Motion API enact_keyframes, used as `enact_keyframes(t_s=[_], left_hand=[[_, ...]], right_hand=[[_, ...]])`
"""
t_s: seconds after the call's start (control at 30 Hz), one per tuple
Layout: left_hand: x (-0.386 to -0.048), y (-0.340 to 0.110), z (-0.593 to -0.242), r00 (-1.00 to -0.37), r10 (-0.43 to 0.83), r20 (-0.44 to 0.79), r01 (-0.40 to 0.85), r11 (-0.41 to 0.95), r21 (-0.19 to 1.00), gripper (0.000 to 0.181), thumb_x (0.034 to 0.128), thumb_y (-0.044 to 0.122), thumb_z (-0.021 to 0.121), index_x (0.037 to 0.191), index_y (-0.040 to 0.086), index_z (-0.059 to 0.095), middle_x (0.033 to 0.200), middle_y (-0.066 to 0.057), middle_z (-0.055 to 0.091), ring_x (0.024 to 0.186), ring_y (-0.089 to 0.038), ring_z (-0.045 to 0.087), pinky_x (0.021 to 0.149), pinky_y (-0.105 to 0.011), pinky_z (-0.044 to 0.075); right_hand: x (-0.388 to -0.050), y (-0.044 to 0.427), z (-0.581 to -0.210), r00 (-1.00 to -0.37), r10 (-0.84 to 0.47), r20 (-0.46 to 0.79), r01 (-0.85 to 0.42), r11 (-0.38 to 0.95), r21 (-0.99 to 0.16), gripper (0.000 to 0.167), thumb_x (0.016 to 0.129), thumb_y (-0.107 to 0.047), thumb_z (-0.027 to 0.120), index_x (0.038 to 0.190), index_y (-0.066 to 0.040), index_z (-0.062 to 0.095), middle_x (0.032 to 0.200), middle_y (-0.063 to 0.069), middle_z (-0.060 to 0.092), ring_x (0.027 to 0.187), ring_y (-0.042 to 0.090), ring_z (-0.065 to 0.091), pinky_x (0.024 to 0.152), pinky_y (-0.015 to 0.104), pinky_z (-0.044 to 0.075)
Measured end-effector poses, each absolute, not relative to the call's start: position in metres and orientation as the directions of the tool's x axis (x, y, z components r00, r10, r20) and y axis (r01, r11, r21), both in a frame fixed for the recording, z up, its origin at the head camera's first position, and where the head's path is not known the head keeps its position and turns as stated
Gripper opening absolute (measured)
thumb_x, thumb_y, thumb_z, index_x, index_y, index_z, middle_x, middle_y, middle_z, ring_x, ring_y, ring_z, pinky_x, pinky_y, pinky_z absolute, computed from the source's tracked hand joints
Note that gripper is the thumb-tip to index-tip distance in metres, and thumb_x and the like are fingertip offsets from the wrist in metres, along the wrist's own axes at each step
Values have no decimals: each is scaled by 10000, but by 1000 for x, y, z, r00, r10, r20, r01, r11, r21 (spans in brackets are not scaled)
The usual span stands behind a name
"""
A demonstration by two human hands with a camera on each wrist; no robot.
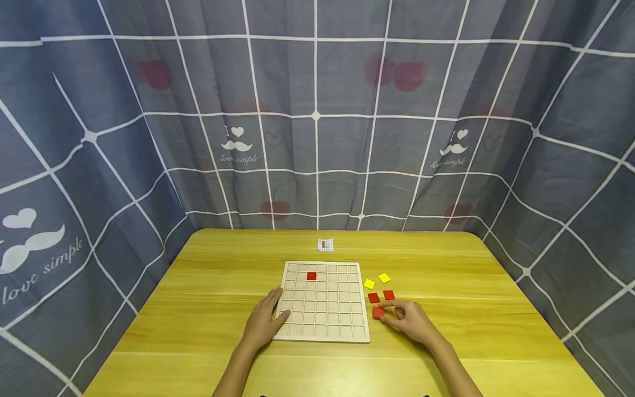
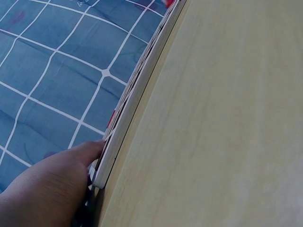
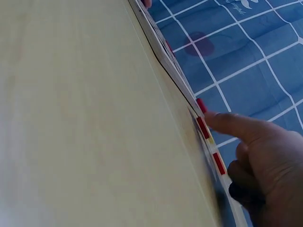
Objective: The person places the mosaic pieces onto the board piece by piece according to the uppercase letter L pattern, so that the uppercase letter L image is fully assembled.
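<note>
A pale wooden grid board (image 1: 322, 320) lies on the table, with one red square tile (image 1: 311, 275) in an upper cell. My left hand (image 1: 263, 320) rests at the board's left edge, its thumb (image 2: 90, 151) over the rim and its fingers along the side. To the right of the board, my right hand (image 1: 409, 320) pinches a red square tile (image 1: 378, 312) between thumb and index finger. The right wrist view shows this tile (image 3: 201, 105) at the thumb tip. Two more red tiles (image 1: 373, 298) and two yellow tiles (image 1: 384, 278) lie just beyond that hand.
A small printed grid card (image 1: 325, 245) lies behind the board near the table's far edge. The wood-grain table (image 1: 198, 309) extends around the board. A grey-blue checked curtain (image 1: 342, 143) hangs behind the table and along both sides.
</note>
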State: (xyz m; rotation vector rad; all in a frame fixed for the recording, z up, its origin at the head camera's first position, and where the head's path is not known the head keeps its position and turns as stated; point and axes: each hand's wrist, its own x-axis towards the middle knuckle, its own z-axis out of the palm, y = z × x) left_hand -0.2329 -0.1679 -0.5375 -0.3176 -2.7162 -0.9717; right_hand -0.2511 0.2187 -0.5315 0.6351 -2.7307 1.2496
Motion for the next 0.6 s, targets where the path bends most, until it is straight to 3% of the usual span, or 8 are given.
enact_keyframes(t_s=[0.47, 0.6], left_hand=[[-233, -168, -538, -941, 129, 311, 299, 746, 595, 620, 872, 309, 632, 1367, -1, 423, 1400, -169, 403, 1294, -343, 347, 1042, -523, 271], [-232, -168, -538, -941, 130, 312, 300, 749, 591, 619, 871, 303, 634, 1365, -5, 424, 1399, -171, 405, 1293, -341, 349, 1043, -518, 272]], right_hand=[[-276, 152, -517, -839, -413, 355, -531, 472, -704, 218, 811, -230, 720, 1026, -209, 693, 486, -137, 245, 438, -11, 197, 397, 158, 189], [-288, 128, -515, -841, -382, 383, -536, 489, -688, 232, 803, -230, 729, 1031, -203, 693, 480, -139, 251, 440, -16, 204, 409, 159, 186]])
